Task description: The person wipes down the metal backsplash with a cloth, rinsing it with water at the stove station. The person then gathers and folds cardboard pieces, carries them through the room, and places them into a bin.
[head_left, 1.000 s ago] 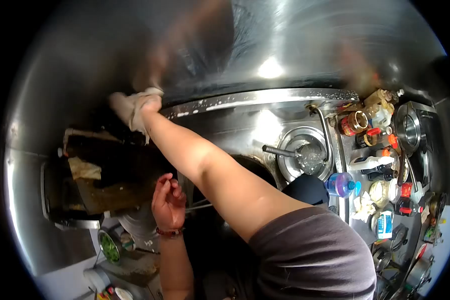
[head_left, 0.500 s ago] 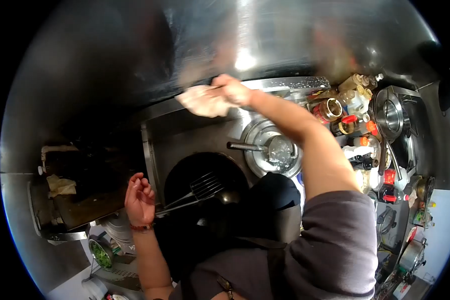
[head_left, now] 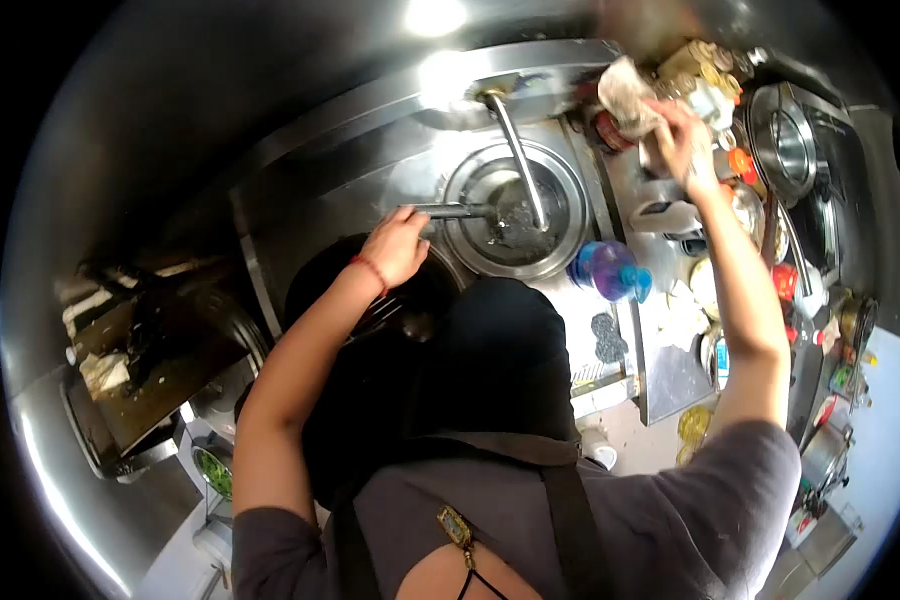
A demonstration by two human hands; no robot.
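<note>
My right hand [head_left: 686, 150] is closed around a crumpled, pale, stained cloth [head_left: 625, 98], held out at the upper right over the jars and bottles. At the centre left, my left hand [head_left: 396, 250] has its fingers on the end of a ladle's dark handle [head_left: 452, 211]. The ladle's bowl lies in a round metal basin [head_left: 576, 205] with water in it, partly hidden under a curved faucet pipe [head_left: 515, 150]. Below my left hand sits a black wok [head_left: 315, 285], with a slotted utensil [head_left: 378, 312] partly hidden by my arm.
A blue-purple bottle [head_left: 608, 270] stands right of the basin. Seasoning bottles and jars crowd the right side, near a metal pot [head_left: 785, 145]. On the left is a dark greasy tray [head_left: 160, 385] with a crumpled cloth [head_left: 105, 374]; below it, a bowl of greens [head_left: 213, 472].
My right hand has carried the cloth rightward from the back ledge to above the jars. My left hand has moved up and right to the ladle handle. The view has shifted, revealing the faucet.
</note>
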